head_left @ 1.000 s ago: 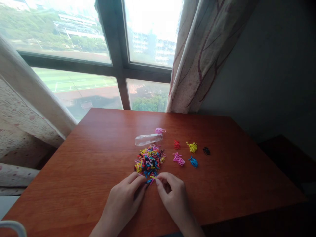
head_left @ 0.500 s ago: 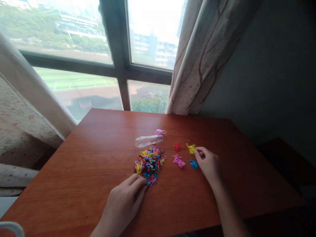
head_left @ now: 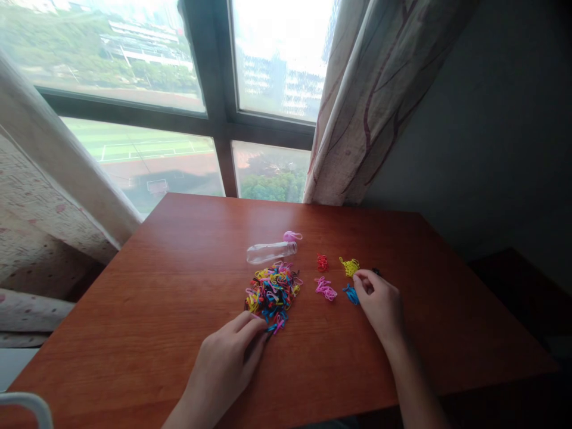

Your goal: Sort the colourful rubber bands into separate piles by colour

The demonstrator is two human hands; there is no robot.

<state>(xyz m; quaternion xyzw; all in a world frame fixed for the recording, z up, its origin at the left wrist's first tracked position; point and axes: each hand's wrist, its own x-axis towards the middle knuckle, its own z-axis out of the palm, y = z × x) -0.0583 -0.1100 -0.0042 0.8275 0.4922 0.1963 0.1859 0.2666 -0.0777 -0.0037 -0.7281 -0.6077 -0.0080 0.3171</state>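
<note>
A mixed heap of colourful small bands (head_left: pixel 273 289) lies mid-table. My left hand (head_left: pixel 232 351) is at its near edge, thumb and fingers pinched; what they hold, if anything, is hidden. My right hand (head_left: pixel 379 301) is closed in a pinch beside the yellow pile (head_left: pixel 349 267) and partly over the blue pile (head_left: pixel 351 293); its fingertips are too small to read. Further left sit a red pile (head_left: pixel 322 262) and a pink pile (head_left: pixel 326 289). Something black (head_left: pixel 376 271) shows just behind my right hand.
A clear bottle (head_left: pixel 270 252) lies on its side behind the heap, with a pink looped cap (head_left: pixel 291 236) beyond it on the wooden table (head_left: pixel 179 286). A white curved bar (head_left: pixel 27 398) is at bottom left. Window and curtains (head_left: pixel 357 119) stand behind.
My right hand has shifted slightly down relative to the yellow pile, and the black thing behind it now shows. My left hand stays at the heap. The view has tilted slightly.
</note>
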